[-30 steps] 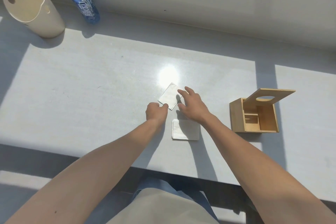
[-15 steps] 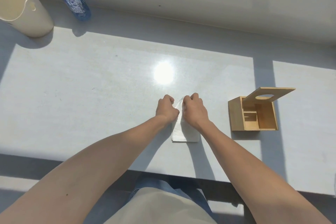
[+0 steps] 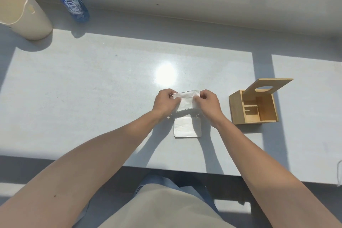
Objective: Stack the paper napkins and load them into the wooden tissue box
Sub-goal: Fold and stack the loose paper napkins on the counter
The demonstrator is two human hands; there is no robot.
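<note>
Barely begun: stacking underway, wooden tissue box (image 3: pixel 253 106) empty.
I see my left hand (image 3: pixel 165 102) and right hand (image 3: pixel 209 102) pinching one napkin (image 3: pixel 186 99) above the second napkin (image 3: pixel 187 127) lying on the bench (image 3: pixel 92 98).

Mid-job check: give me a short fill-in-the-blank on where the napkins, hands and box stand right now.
1. Both hands, left hand and right hand, pinch the lifted napkin by its ____ corners.
2. The napkin stack lies flat on the table, on the ____ side of the lifted napkin.
3. The wooden tissue box stands beside the ____ hand.
4. The box lid with the oval hole is ____.

Missing words: top; near; right; open
</note>
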